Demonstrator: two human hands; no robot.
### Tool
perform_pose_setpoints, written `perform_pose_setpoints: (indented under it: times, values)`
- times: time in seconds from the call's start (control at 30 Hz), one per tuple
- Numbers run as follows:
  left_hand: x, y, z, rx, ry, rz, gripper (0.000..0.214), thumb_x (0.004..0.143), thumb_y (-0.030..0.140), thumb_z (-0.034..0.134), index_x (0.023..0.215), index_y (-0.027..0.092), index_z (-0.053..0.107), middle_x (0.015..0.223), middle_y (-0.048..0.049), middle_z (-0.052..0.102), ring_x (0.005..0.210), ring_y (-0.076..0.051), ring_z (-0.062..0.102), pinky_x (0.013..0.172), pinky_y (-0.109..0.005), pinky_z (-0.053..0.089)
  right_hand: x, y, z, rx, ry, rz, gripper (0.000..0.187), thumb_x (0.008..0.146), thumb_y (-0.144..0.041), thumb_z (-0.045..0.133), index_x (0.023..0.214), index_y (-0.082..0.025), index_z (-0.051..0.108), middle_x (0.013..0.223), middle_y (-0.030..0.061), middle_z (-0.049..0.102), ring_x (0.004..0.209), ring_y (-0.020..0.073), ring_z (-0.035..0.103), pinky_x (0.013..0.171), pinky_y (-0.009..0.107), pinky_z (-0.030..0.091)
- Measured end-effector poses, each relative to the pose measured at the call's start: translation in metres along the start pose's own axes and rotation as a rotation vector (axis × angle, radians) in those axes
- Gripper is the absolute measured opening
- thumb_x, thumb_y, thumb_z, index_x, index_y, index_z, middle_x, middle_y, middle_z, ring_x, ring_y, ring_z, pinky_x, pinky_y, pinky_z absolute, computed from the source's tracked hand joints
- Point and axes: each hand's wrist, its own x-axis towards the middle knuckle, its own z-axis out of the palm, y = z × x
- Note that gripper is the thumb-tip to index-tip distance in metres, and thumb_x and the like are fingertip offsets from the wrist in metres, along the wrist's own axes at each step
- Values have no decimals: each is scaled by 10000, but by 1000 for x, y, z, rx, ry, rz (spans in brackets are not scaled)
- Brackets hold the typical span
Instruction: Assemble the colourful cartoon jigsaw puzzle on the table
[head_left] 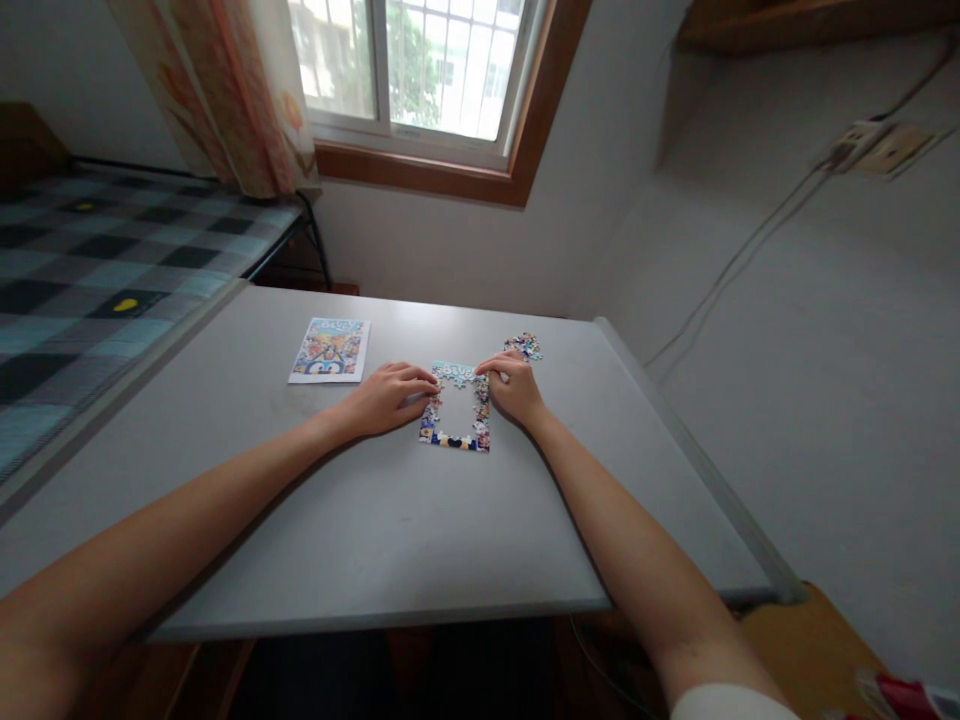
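Observation:
A partly joined jigsaw puzzle (482, 430) lies flat on the table, its border forming a frame around a bare grey middle. Pale blue pieces with lettering run along its top, and dark ones along the bottom. My left hand (391, 398) rests at the upper left side, fingers stretched out and tips touching the border. At the upper right corner is my right hand (514, 388), fingers bent and thumb and forefinger drawn together; anything between them is too small to make out. Just beyond it sits a small heap of loose puzzle pieces (531, 346).
A printed picture sheet (330, 350) lies left of the puzzle on the grey table (390, 540). A bed with a checked cover (112, 250) stands along the left. Cables (712, 285) hang from a wall socket (885, 148) at right. A window (420, 70) is ahead.

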Motion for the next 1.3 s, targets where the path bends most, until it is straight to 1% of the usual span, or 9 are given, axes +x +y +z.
perform_pose_setpoints:
  times: [0.07, 0.17, 0.3, 0.43, 0.7, 0.9, 0.97, 1.1, 1.3]
  values:
    - [0, 0, 0, 2, 1, -2, 241, 967, 313, 527, 1084, 239, 724, 1162, -54, 715, 1051, -212, 656, 968, -411, 473, 0, -1, 0, -2, -2, 6, 327, 753, -10, 505, 668, -233, 729, 760, 12, 748, 810, 197, 633, 878, 370, 470]
    - [0, 0, 0, 13, -3, -3, 240, 968, 319, 527, 1081, 237, 722, 1165, -53, 714, 1054, -215, 655, 964, -412, 476, 1, -1, -1, -8, 29, 24, 321, 738, -14, 496, 676, -225, 730, 764, 19, 739, 803, 197, 627, 881, 369, 466]
    - [0, 0, -1, 18, -7, -2, 247, 971, 321, 522, 1086, 231, 721, 1165, -57, 713, 1050, -219, 655, 959, -419, 479, 2, 3, -1, -6, 89, 104, 302, 741, -41, 491, 703, -211, 738, 755, 36, 721, 797, 204, 607, 855, 367, 471]
    - [1, 0, -1, 16, -14, 1, 250, 972, 321, 518, 1091, 232, 719, 1167, -59, 712, 1053, -219, 655, 959, -421, 477, 2, 6, -1, 12, 83, 167, 283, 757, -75, 497, 723, -211, 742, 777, 42, 711, 798, 203, 588, 827, 360, 472]
    - [0, 0, 0, 17, 8, 3, 246, 966, 321, 524, 1072, 232, 728, 1154, -57, 718, 1023, -211, 660, 940, -403, 486, 2, 7, 0, 7, 74, 161, 269, 751, -86, 507, 702, -219, 735, 774, 37, 703, 807, 203, 583, 818, 361, 465]
    - [0, 0, -1, 21, -4, 3, 253, 969, 325, 521, 1080, 228, 727, 1159, -59, 715, 1044, -224, 656, 951, -418, 481, 3, 4, -2, 6, 49, 139, 275, 748, -75, 505, 683, -217, 731, 750, 33, 703, 780, 197, 588, 828, 361, 462]
    - [0, 1, -1, 21, -6, 3, 257, 970, 329, 519, 1082, 227, 727, 1158, -61, 715, 1046, -225, 655, 949, -418, 483, 2, 2, -2, 26, 30, 118, 284, 749, -65, 504, 716, -218, 741, 750, 23, 717, 772, 191, 592, 841, 358, 464]
    - [1, 1, -2, 11, -4, 6, 265, 971, 330, 512, 1081, 229, 730, 1156, -64, 716, 1038, -221, 656, 950, -418, 485, 0, -4, -1, 70, 4, 75, 324, 769, -55, 509, 864, -222, 770, 738, 6, 744, 796, 198, 597, 864, 360, 481]
    - [1, 2, -3, -4, -3, -7, 267, 965, 339, 514, 1074, 240, 737, 1149, -67, 718, 1028, -225, 658, 961, -435, 481, -2, -6, -1, 17, -26, 75, 328, 773, -43, 518, 807, -236, 780, 747, 5, 753, 818, 203, 607, 865, 363, 499]
